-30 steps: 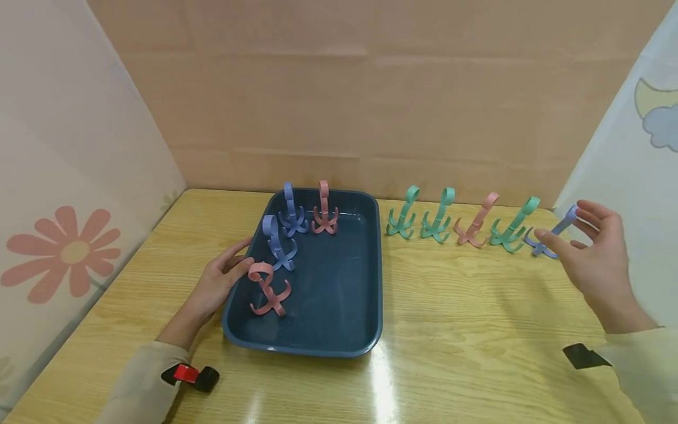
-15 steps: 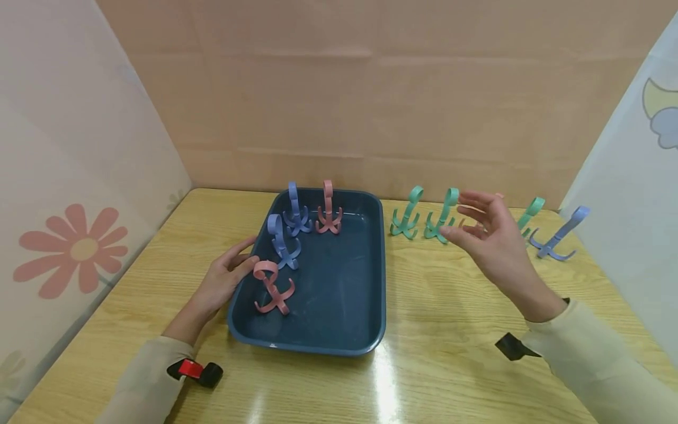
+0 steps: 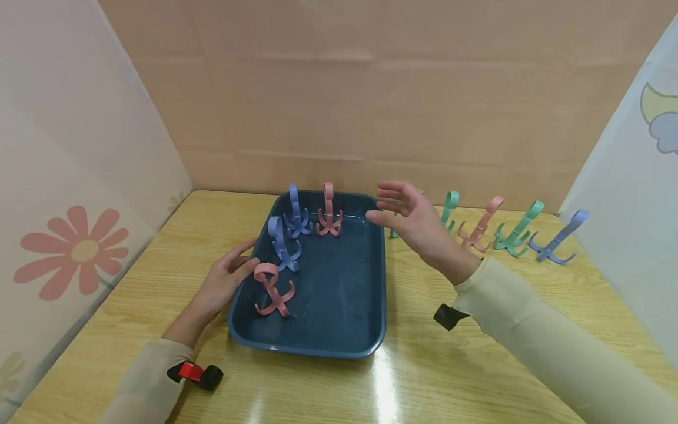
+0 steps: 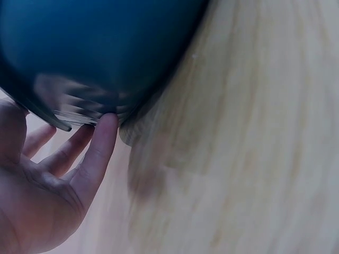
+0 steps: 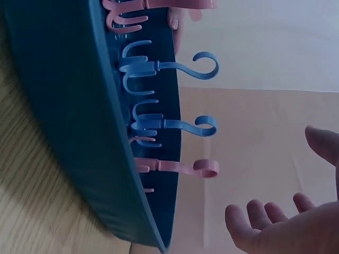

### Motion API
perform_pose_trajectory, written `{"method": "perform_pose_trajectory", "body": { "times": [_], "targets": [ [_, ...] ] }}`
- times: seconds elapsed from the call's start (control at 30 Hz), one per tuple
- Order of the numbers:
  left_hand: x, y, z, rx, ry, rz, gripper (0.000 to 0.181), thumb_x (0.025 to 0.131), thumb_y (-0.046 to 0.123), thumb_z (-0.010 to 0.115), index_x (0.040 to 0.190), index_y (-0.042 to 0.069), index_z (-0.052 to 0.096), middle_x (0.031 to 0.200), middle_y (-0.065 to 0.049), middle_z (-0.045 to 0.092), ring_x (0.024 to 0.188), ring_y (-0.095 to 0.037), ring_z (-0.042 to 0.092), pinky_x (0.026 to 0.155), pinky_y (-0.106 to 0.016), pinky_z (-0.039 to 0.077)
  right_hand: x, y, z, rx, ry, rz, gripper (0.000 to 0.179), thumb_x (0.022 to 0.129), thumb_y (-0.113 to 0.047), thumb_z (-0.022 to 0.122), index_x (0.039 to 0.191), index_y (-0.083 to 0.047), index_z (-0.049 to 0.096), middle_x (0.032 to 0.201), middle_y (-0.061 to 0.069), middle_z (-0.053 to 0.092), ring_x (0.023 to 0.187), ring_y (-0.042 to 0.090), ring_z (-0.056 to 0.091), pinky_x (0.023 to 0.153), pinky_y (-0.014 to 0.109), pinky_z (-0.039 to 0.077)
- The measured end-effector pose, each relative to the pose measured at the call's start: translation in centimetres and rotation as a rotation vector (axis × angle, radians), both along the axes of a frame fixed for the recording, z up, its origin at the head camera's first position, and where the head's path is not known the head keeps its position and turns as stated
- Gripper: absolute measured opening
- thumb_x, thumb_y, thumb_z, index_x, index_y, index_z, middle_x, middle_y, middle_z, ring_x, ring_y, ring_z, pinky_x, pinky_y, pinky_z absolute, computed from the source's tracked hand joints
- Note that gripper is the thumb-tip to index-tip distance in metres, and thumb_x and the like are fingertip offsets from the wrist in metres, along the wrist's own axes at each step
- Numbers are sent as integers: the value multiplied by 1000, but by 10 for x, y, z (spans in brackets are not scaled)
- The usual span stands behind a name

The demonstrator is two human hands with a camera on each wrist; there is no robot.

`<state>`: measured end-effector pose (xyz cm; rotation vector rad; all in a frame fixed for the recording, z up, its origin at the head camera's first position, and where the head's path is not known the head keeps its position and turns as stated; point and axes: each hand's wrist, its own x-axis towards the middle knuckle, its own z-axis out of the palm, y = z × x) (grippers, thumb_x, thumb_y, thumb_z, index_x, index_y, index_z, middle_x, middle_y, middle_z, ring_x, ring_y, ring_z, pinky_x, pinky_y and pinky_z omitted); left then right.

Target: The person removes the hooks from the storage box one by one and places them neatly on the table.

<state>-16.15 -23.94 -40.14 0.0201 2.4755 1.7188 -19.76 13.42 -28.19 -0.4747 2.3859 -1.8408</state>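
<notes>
My left hand (image 3: 225, 280) holds the left rim of a dark blue tray (image 3: 339, 354); in the left wrist view its fingertips (image 4: 108, 124) meet the outer wall. Two blue hooks (image 3: 293, 209) (image 3: 283, 247) and two pink hooks (image 3: 328, 209) (image 3: 274, 294) stand upright along the tray's left and back, each with curved prongs below and a curled top. My right hand (image 3: 415, 221) is over the tray's back right corner, fingers spread, nothing in its grasp. It partly hides a green hook (image 3: 394, 233) and another green hook (image 3: 451, 203) behind it.
Farther right on the wooden table (image 3: 455, 377) stand a pink hook (image 3: 481, 224), a green hook (image 3: 519, 229) and a blue hook (image 3: 560, 235). A brown backdrop (image 3: 296, 88) closes off the back; patterned side walls (image 3: 53, 147) flank both sides.
My right hand has moved left from the blue hook at the row's far end, past the other hooks, to the tray's corner, still empty. The left hand keeps its place at the tray.
</notes>
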Motion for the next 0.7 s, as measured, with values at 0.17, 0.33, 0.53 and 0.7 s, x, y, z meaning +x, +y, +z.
{"method": "perform_pose_trajectory", "body": {
  "times": [0.17,0.33,0.53,0.7],
  "targets": [
    [-1,0,2,-6,-10,7,62,102,45,56,158,26,35,145,-22,50,131,-41,50,103,-61,42,-18,-25,-3,-28,-71,65,63,95,-18,72,150,-13,42,148,8,46,135,28,48,109,49,40],
    [-2,0,3,-5,-19,11,62,102,45,57,158,28,35,146,-21,50,131,-40,49,104,-61,41,-36,-44,-9,-51,-135,74,62,95,-14,71,150,-11,43,150,14,45,134,32,48,109,49,41],
    [-4,0,1,2,3,5,63,101,45,57,157,26,36,144,-21,52,130,-40,51,104,-60,42,-62,-57,-21,-7,-180,24,60,95,-17,70,150,-12,45,149,13,46,134,30,47,108,51,41],
    [-1,0,-2,5,-10,2,61,103,41,57,158,25,35,145,-22,50,132,-41,49,106,-62,38,-81,-63,-33,-2,-217,10,58,97,-16,68,150,-10,44,151,16,45,136,34,46,109,55,38]
  ]
}}
